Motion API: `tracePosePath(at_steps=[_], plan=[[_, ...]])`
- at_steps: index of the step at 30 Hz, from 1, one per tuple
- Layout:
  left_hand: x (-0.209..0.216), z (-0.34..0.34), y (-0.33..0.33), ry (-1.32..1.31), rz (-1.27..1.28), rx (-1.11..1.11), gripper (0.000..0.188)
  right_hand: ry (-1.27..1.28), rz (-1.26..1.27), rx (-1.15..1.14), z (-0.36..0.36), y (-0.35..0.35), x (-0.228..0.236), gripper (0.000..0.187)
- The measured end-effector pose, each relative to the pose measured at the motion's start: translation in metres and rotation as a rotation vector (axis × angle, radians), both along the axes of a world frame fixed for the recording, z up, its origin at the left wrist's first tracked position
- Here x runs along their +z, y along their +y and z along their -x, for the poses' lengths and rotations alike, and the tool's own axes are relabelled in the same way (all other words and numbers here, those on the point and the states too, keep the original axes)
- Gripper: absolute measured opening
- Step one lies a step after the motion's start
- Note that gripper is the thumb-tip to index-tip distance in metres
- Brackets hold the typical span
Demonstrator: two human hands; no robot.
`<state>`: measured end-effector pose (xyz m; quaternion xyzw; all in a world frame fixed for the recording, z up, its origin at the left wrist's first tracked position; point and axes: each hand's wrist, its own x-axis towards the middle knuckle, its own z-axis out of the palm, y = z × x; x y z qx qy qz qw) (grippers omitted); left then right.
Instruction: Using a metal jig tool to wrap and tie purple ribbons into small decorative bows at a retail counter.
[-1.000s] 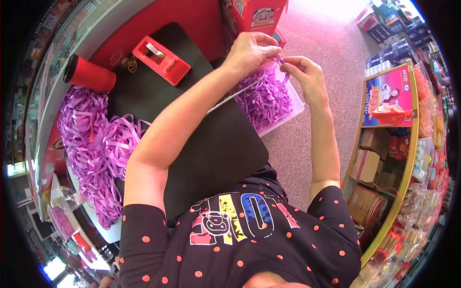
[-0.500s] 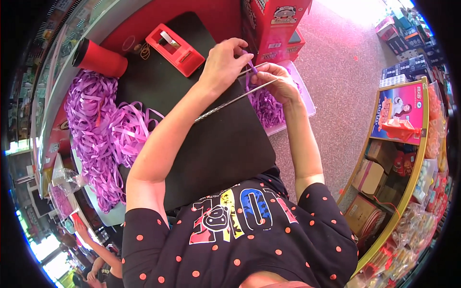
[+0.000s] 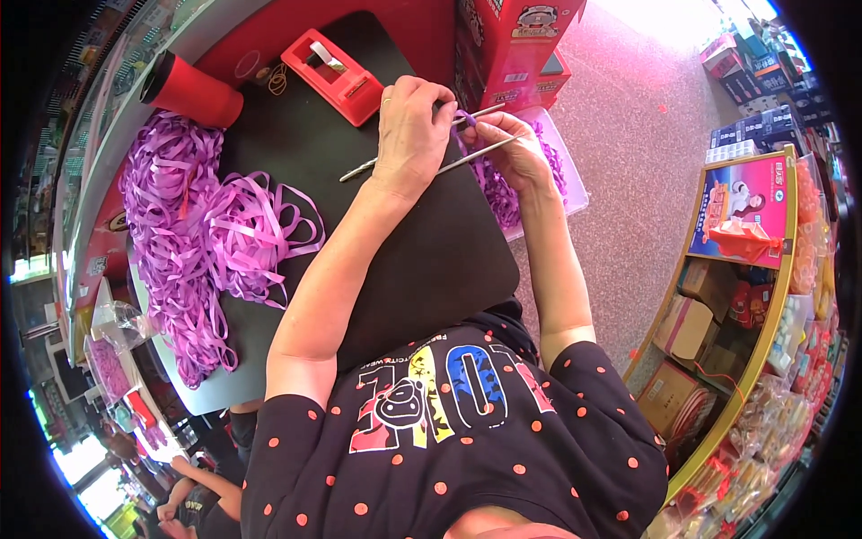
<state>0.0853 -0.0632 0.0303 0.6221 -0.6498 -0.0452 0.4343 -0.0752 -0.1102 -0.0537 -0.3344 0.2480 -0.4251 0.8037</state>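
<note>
Fingertips (image 3: 446,106) of left hand (image 3: 409,135) pinch purple ribbon (image 3: 464,118) against thin metal rods (image 3: 467,158); right hand (image 3: 514,151) closed round rods. Ribbon likely light, limp, slippery: you grip near rods.

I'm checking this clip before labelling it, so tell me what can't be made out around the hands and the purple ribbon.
- Head view: the left hand covers where the thin metal rod meets the ribbon piece.
- The right hand hides much of the clear tray of ribbon.
- The red tape dispenser has details too small to tell.
- The ribbon pile bends toward the rim.
</note>
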Motion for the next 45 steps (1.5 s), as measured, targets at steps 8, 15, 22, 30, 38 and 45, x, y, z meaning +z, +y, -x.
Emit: tracePosePath(at_steps=[8, 15, 22, 30, 38, 45], plan=[[-0.004, 0.002, 0.001, -0.096, -0.191, -0.047, 0.014, -0.042, -0.005, -0.036, -0.004, 0.005, -0.006, 0.013], [-0.008, 0.004, 0.000, -0.056, -0.187, -0.068, 0.015, -0.070, -0.025, -0.026, -0.002, 0.007, -0.011, 0.015], [-0.014, 0.003, -0.001, -0.091, -0.153, -0.059, 0.014, -0.086, -0.048, 0.011, -0.003, 0.007, -0.015, 0.015], [-0.018, 0.000, -0.001, -0.087, -0.113, -0.097, 0.013, 0.291, 0.277, -0.092, -0.004, 0.001, 0.011, 0.028], [-0.015, 0.003, 0.002, -0.105, -0.146, -0.090, 0.015, 0.740, 0.556, 0.032, 0.004, -0.020, -0.001, 0.023], [-0.017, 0.002, 0.001, -0.106, -0.117, -0.075, 0.014, 0.992, 0.526, 0.068, 0.027, -0.013, -0.061, 0.022]])
